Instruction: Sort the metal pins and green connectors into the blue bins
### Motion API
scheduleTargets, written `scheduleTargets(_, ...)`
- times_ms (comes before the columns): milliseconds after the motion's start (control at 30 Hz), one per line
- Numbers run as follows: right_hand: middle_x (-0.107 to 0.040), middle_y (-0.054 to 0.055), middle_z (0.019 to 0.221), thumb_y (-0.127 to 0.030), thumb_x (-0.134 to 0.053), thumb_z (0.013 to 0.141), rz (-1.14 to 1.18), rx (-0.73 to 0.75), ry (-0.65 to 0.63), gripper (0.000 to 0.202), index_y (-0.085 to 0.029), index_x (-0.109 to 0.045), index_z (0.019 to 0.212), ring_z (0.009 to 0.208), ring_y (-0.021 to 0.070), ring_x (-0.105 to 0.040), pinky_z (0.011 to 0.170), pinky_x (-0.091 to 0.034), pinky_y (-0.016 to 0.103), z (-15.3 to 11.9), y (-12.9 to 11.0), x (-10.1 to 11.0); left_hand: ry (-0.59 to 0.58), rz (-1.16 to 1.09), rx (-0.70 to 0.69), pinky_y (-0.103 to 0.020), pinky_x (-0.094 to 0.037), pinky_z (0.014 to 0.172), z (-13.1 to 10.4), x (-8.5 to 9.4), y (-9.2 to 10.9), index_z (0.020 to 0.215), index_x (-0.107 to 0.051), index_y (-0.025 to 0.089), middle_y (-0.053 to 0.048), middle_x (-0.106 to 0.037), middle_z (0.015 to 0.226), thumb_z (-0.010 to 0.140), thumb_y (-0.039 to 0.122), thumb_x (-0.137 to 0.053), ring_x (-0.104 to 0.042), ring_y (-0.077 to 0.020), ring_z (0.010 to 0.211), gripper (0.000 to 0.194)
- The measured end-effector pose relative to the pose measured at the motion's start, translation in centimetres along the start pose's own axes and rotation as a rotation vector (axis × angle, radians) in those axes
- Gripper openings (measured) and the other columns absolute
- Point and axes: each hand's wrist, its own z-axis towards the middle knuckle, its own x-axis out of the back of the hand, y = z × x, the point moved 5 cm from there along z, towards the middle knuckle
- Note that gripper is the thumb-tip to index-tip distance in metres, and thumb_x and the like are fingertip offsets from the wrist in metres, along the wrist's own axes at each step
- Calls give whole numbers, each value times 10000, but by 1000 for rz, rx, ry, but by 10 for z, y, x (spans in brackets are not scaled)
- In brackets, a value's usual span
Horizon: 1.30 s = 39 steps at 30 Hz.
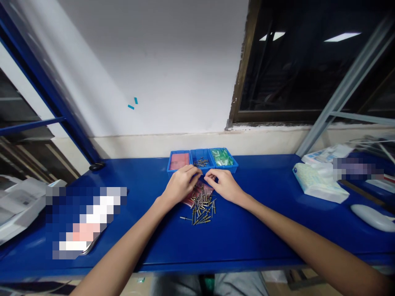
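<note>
My left hand (182, 183) is closed in a pinch on a small rivet, which shows at its fingertips. Close beside it, my right hand (224, 184) has its fingers pressed together; what they hold, if anything, is too small to make out. Below the hands lies a loose pile of metal rivets (202, 209), partly over a red plastic bag (189, 200). Behind the hands three blue bins stand side by side: the left one holds red bags (179, 160), the middle bin (197, 154) some rivets, the right one green-and-clear bags (222, 157).
A blue table (256, 242) lies under everything. At the right are a tissue pack (321, 183) and a white rounded object (372, 218). White boxes (24, 205) and a blurred flat item (92, 224) are on the left. A wall stands behind.
</note>
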Motion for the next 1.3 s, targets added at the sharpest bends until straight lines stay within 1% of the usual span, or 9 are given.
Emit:
scheduleTargets(200, -706, 3, 766, -161, -574, 903, 81, -15, -17, 80, -183, -650, 889, 661, 123, -634, 630, -449, 226, 1, 2, -6, 93, 1, -57, -360, -479, 865, 0, 4, 5, 973, -644, 154, -76, -599, 987, 964, 186, -546, -572, -201, 947, 103)
scheduleTargets(400, -698, 5, 756, -145, -542, 903, 91, -21, -46, 114, -180, -649, 889, 646, 123, -627, 627, -454, 233, 0, 4, -9, 78, 1, -49, -360, -478, 830, 1, 2, 4, 958, -626, 167, -51, -618, 932, 973, 170, -532, -571, -191, 887, 95)
scheduleTargets(533, -712, 19, 791, -151, -550, 899, 93, -36, -24, 107, -179, -651, 917, 673, 134, -639, 641, -462, 242, 0, 3, -7, 125, -41, -58, -346, -486, 846, 1, 4, 6, 986, -613, 161, -65, -582, 977, 975, 163, -519, -573, -180, 915, 94)
scheduleTargets(633, -711, 12, 781, -166, -543, 907, 129, -45, -37, 133, -183, -648, 987, 649, 133, -638, 616, -460, 238, 1, 2, -8, 133, -86, -51, -322, -489, 809, 1, 5, 9, 985, -604, 161, -56, -583, 954, 965, 151, -526, -581, -165, 882, 82)
scheduleTargets(733, -714, 10, 787, -180, -534, 912, 171, -60, -48, 147, -188, -647, 1006, 649, 135, -646, 592, -457, 230, 2, 0, -9, 151, -149, -2, -286, -484, 728, 1, 6, 9, 992, -596, 163, -33, -609, 884, 949, 149, -547, -584, -145, 798, 66)
scheduleTargets(833, -700, 6, 753, -201, -534, 918, 201, -57, -62, 113, -185, -646, 912, 647, 137, -638, 609, -461, 237, 2, -3, -11, 157, -275, 74, -268, -489, 687, 1, 4, 7, 1024, -596, 165, -26, -638, 858, 936, 177, -573, -603, -135, 752, 91)
scheduleTargets(1000, -688, 6, 770, -276, -563, 923, 278, -79, -41, 119, -193, -635, 876, 667, 136, -629, 630, -475, 247, 2, -8, -5, 142, -644, 229, -257, -529, 694, 2, 0, 0, 1203, -585, 187, -53, -667, 1001, 917, 212, -598, -653, -133, 791, 287)
scheduleTargets(1133, -658, -1, 708, -289, -576, 909, 298, -112, 5, 98, -197, -604, 892, 653, 145, -638, 620, -482, 256, 3, -4, 0, 178, -715, 310, -244, -518, 650, 3, 1, -5, 1038, -665, 164, -53, -694, 943, 872, 248, -662, -642, -122, 719, 186)
scheduleTargets(1300, -659, 23, 738, -305, -522, 919, 434, -116, -71, 142, -184, -590, 888, 638, 150, -643, 605, -505, 272, 4, -2, -5, 179, -731, 343, -257, -523, 644, 3, -1, -7, 977, -674, 156, -58, -720, 903, 847, 268, -687, -663, -138, 713, 172)
